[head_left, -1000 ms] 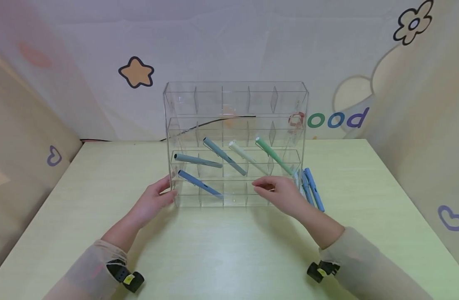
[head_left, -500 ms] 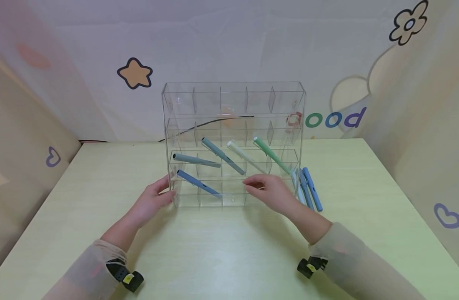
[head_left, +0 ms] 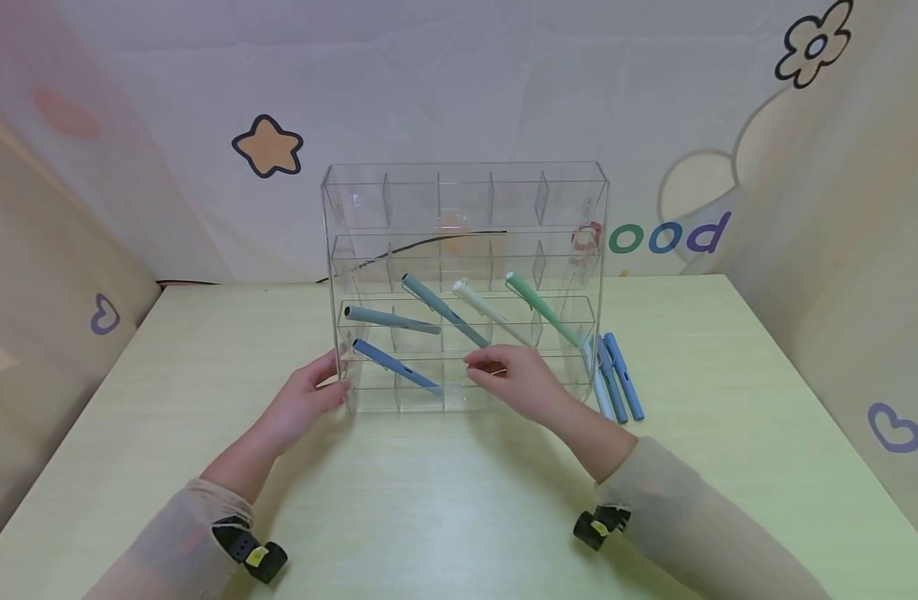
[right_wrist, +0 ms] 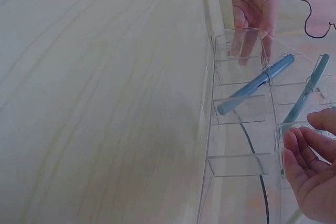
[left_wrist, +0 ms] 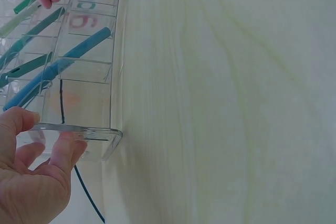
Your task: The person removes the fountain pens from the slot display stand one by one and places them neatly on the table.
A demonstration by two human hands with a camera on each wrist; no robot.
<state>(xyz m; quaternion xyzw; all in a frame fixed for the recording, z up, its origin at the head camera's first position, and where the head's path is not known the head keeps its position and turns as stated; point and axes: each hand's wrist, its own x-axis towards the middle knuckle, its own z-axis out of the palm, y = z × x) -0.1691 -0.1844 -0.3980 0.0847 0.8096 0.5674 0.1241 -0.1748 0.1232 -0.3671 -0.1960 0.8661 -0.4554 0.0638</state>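
Note:
A clear acrylic rack (head_left: 466, 402) with rows of small compartments stands upright on the table. My left hand (head_left: 306, 400) grips its left side panel, thumb and fingers on either side of the edge. In the bottom row a blue pen (head_left: 397, 367) leans to the left. Above it lean a grey-teal pen (head_left: 393, 320), a teal pen (head_left: 446, 310), a pale green pen (head_left: 492, 313) and a green pen (head_left: 543, 308). My right hand (head_left: 522, 385) is in front of the lower rows, fingers loosely bent, thumb apart, nothing between them, as the right wrist view (right_wrist: 315, 171) confirms.
Beside the rack's right side lie a light blue pen (head_left: 602, 393), a medium blue pen (head_left: 612, 382) and a brighter blue pen (head_left: 625, 377) on the pale wooden table (head_left: 444, 508). A printed cloth (head_left: 459, 83) hangs behind.
My right hand has moved left across the front of the rack, uncovering more of the loose pens. The left hand keeps its hold, and the pens in the rack stay put.

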